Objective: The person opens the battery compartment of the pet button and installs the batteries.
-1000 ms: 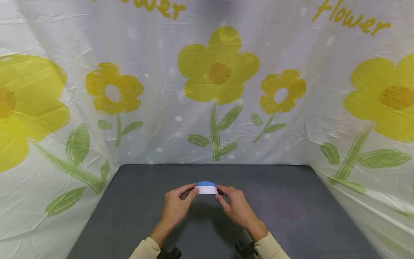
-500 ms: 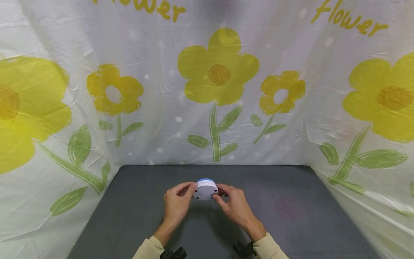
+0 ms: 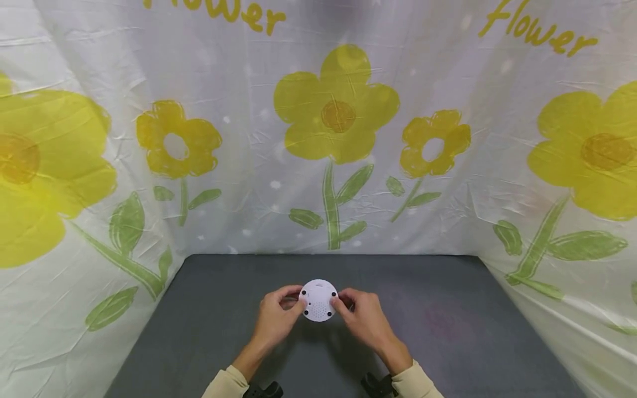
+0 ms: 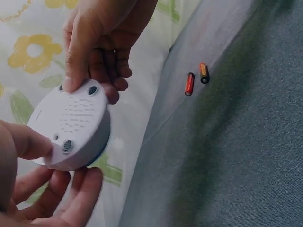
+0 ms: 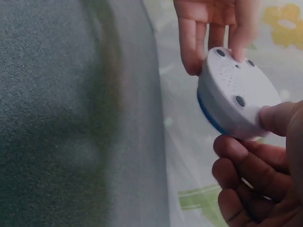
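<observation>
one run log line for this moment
left hand, right hand: grip round device | device: held above table, perforated underside facing head camera | two batteries: on table

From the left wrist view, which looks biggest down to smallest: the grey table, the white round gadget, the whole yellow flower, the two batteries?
Largest to smallest, as they look there:
1. Grey table
2. White round gadget
3. Yellow flower
4. Left battery and right battery: too alike to rank

Two hands (image 3: 275,319) (image 3: 367,319), one round device (image 3: 319,301) (four dark feet (image 3: 329,314) on it), two batteries (image 4: 189,84) (image 4: 204,73), two sleeves (image 3: 226,382) (image 3: 416,380), one surface (image 3: 209,309).
</observation>
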`<state>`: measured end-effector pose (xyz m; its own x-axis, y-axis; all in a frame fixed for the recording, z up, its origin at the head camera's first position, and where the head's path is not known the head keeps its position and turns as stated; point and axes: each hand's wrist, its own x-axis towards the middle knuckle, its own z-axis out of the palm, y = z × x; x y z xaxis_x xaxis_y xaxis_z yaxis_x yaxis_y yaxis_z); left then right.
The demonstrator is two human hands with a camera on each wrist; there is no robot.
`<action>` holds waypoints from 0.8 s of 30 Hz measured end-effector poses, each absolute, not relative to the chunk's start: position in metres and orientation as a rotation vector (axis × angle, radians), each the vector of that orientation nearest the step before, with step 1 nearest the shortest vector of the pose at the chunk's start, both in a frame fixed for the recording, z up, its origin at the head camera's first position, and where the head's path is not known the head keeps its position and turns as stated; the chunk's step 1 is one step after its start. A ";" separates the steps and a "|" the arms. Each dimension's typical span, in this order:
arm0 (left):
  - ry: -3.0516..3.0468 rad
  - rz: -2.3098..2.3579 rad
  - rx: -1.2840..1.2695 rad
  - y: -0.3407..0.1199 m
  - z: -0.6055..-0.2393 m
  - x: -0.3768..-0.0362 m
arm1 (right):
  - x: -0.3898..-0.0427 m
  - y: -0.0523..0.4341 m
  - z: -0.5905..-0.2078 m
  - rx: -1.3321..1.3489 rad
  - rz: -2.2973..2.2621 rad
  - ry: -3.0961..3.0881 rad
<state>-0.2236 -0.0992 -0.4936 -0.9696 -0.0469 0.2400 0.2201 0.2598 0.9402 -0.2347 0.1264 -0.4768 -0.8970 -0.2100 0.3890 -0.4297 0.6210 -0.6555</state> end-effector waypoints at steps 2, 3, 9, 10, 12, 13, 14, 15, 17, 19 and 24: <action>-2.331 -1.812 -0.155 -0.099 -0.496 -0.225 | -0.235 0.127 -0.480 0.519 1.138 -2.595; -2.343 -1.829 -0.152 -0.099 -0.497 -0.225 | -0.236 0.127 -0.481 0.518 1.126 -2.608; -2.409 -1.907 -0.133 -0.099 -0.507 -0.226 | -0.239 0.128 -0.493 0.527 1.048 -2.686; -2.419 -1.914 -0.130 -0.099 -0.509 -0.226 | -0.239 0.128 -0.494 0.536 1.035 -2.696; -2.437 -1.933 -0.126 -0.100 -0.512 -0.226 | -0.240 0.128 -0.497 0.553 1.011 -2.719; -2.446 -1.940 -0.123 -0.100 -0.514 -0.227 | -0.240 0.128 -0.498 0.560 0.998 -2.730; -2.457 -1.942 -0.116 -0.101 -0.515 -0.227 | -0.240 0.128 -0.499 0.568 0.985 -2.737; -2.467 -1.951 -0.105 -0.101 -0.517 -0.228 | -0.240 0.128 -0.500 0.572 0.975 -2.743; -2.480 -1.983 -0.084 -0.101 -0.519 -0.229 | -0.240 0.128 -0.502 0.575 0.954 -2.758; -2.494 -2.014 -0.059 -0.102 -0.521 -0.230 | -0.240 0.127 -0.504 0.574 0.926 -2.767; -2.521 -2.084 -0.028 -0.104 -0.525 -0.231 | -0.239 0.126 -0.507 0.574 0.885 -2.796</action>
<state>-0.2315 -0.1036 -0.5247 -0.9915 0.0955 -0.0885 -0.0690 0.1911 0.9791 -0.2389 0.1256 -0.5070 -0.9150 -0.3119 0.2561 -0.4025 0.7522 -0.5217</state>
